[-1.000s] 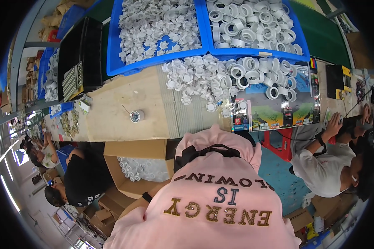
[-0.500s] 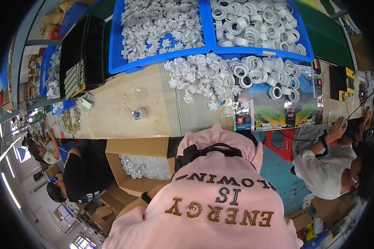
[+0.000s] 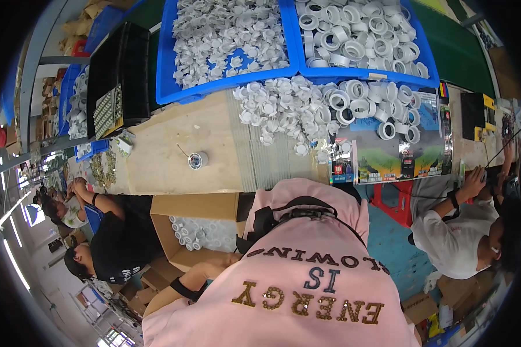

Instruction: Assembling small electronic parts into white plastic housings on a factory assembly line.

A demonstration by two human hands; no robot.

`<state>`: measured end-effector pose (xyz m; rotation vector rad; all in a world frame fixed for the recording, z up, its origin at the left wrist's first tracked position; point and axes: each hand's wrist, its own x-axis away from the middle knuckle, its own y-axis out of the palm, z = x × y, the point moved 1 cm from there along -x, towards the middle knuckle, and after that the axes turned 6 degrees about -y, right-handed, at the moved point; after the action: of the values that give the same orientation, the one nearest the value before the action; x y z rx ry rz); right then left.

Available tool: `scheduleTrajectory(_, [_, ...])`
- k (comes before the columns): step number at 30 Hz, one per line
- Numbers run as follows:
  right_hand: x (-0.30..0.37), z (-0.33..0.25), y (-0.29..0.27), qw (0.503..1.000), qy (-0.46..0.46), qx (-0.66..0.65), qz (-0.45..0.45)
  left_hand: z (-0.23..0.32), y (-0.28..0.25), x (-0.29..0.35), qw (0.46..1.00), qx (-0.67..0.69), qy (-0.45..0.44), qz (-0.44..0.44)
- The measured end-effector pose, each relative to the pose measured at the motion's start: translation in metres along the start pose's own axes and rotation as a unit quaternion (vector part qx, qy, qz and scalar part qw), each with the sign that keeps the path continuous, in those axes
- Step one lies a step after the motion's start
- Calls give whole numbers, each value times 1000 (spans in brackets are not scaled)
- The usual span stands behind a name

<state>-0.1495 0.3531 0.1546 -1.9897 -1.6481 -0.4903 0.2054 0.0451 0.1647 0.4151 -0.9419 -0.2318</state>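
Note:
My left hand (image 3: 219,264) is low at the side of my pink shirt, close to the near edge of an open cardboard box (image 3: 171,205). Its fingers are mostly hidden against the shirt, so whether they grip anything does not show. Inside that box lie many translucent white plastic cups (image 3: 205,233). My right hand is out of sight. On the table ahead stands a small white round housing (image 3: 197,160) with a thin wire sticking out. To its right are a heap of white petal-shaped plastic parts (image 3: 283,107) and a heap of white plastic rings (image 3: 382,104).
Two blue bins (image 3: 214,91) at the table's back hold more petal parts and rings. A printed sheet (image 3: 399,153) lies under the rings. A black bin (image 3: 118,75) stands left. Co-workers sit on the left (image 3: 118,231) and right (image 3: 457,237); a red stool (image 3: 392,199) stands near the right one.
My left forearm and hand have come further into view beside the shirt and box. The co-worker on the left has raised an arm toward the table. The whole view has shifted slightly.

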Motion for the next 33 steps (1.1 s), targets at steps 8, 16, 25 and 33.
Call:
scheduleTrajectory(8, [-2,-21,-2,999,-39,-10,-9,56,-32,-14,924,367,109,-12])
scheduleTrajectory(16, [10,-37,-3,998,-64,-15,13,179,-2,-61,965,230,114,-60])
scheduleTrajectory(25, [3,-67,23,983,-26,-124,130,177,-12,-59,945,244,193,-107])
scheduleTrajectory(33, [-2,-73,12,947,14,-322,-6,204,-2,-73,964,193,168,-68])
